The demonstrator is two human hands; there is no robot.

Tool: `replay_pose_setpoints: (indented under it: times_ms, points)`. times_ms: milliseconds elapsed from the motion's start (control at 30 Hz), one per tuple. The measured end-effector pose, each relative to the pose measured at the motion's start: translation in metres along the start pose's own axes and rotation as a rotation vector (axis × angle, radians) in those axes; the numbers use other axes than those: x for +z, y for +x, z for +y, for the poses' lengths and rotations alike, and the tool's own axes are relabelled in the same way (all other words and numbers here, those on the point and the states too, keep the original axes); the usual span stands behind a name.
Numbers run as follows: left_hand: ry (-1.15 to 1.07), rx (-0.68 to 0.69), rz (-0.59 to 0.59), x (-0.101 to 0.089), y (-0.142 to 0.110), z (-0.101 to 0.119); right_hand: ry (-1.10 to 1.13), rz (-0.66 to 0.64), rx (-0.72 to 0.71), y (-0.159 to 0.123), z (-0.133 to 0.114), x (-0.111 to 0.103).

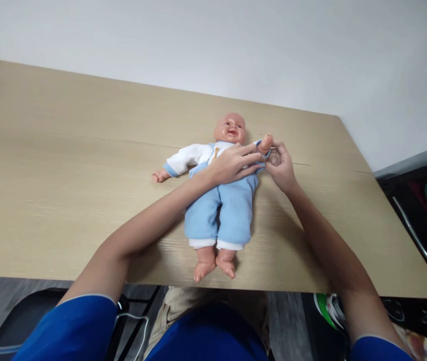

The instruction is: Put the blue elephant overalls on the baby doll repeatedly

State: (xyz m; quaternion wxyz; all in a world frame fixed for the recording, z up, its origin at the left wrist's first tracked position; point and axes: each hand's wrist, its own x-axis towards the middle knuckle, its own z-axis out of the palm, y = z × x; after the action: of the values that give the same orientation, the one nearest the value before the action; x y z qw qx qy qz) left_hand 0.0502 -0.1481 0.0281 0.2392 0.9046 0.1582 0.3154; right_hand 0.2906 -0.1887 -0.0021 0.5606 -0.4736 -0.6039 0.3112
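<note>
Blue shirt: nearest, below doll
L hand: over doll's torso, grip unclear
R hand: narrow, pinching cuff
Outfit: on; cuff fit n/c

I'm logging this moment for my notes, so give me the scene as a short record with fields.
doll: on its back, bare feet nearest the person
clothes: white sleeves, blue cuffs, light blue trousers
left hand: across the doll's chest, fingers reaching the raised arm
right hand: fingers at that arm's cuff, grip unclear
surface: wooden table
behind: pale wall
</note>
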Motion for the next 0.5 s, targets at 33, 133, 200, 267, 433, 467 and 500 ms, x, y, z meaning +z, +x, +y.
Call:
replay_pose_setpoints:
  times_ms: [33, 133, 200, 267, 433, 467, 500]
  points:
    - [0.021, 0.006, 0.010, 0.000, -0.002, 0.000, -0.009, -0.035, -0.008, -0.001, 0.001, 0.002]
    - [0.083, 0.046, 0.043, 0.001, -0.005, -0.003, -0.085, -0.132, -0.055, -0.006, 0.004, 0.000]
    - [0.133, 0.085, 0.101, 0.003, -0.007, -0.007, -0.138, -0.174, -0.114, -0.011, 0.005, -0.004]
    - [0.198, 0.118, 0.185, 0.005, -0.007, -0.010, -0.181, -0.195, -0.176, -0.016, 0.007, -0.006]
    - [0.154, 0.087, 0.255, -0.001, 0.000, -0.003, -0.279, -0.181, -0.296, -0.028, 0.010, 0.002]
    - [0.084, 0.054, 0.236, -0.003, 0.003, -0.001, -0.295, -0.163, -0.308, -0.031, 0.010, 0.006]
    - [-0.001, 0.014, 0.206, -0.005, 0.006, 0.000, -0.306, -0.139, -0.311, -0.033, 0.009, 0.009]
